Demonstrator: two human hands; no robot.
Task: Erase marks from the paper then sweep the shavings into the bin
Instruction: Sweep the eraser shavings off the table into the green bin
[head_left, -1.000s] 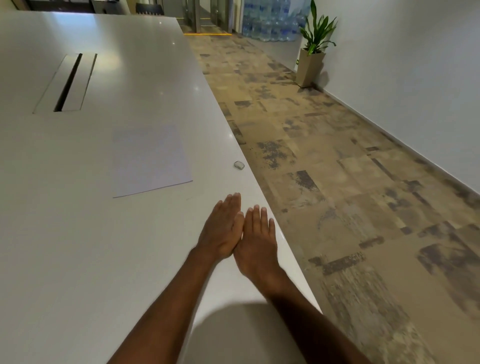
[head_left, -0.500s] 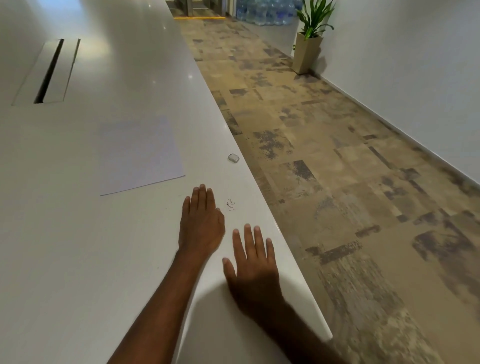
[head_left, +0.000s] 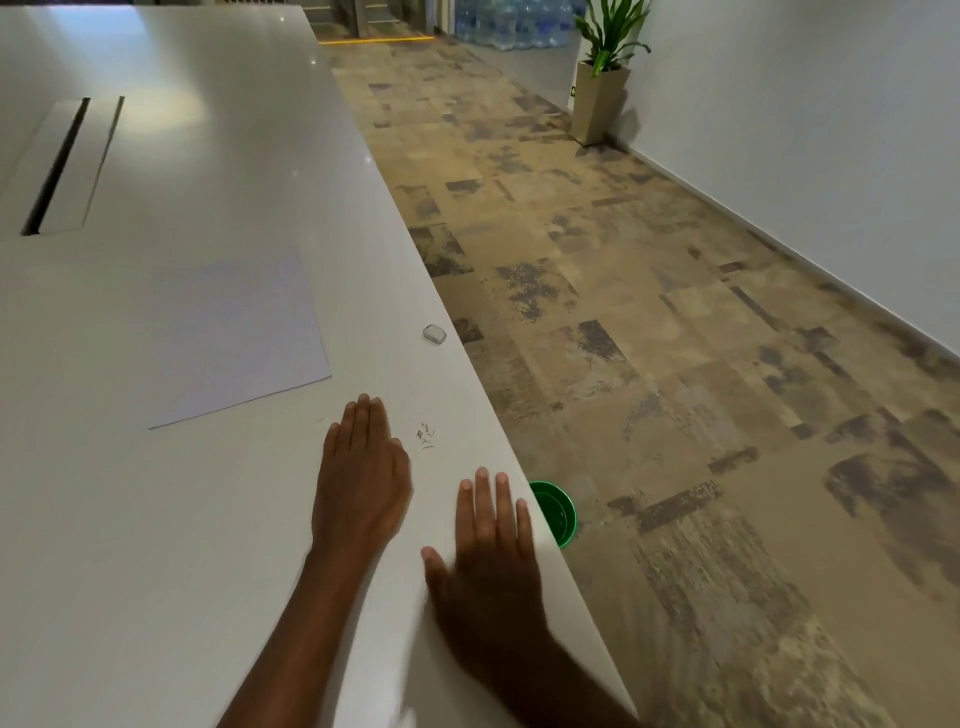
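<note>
Shavings (head_left: 425, 435) lie in a small dark cluster on the table (head_left: 218, 171), just to the right of the left hand (head_left: 361, 480) and ahead of the right hand (head_left: 493, 545). Both hands lie flat on the tabletop with fingers straight, holding nothing, a gap between them. The paper (head_left: 234, 338) sits ahead and to the left of the left hand, and no marks show on it from this view, so the erasing looks done. The eraser (head_left: 434, 333) rests further ahead, near the table edge, untouched. A green bin (head_left: 556, 512) shows on the floor just past the edge, beside the right hand's fingertips. Judging from this, the shavings are gathered but not yet off the table. What is left is pushing them over the edge into the bin.
</note>
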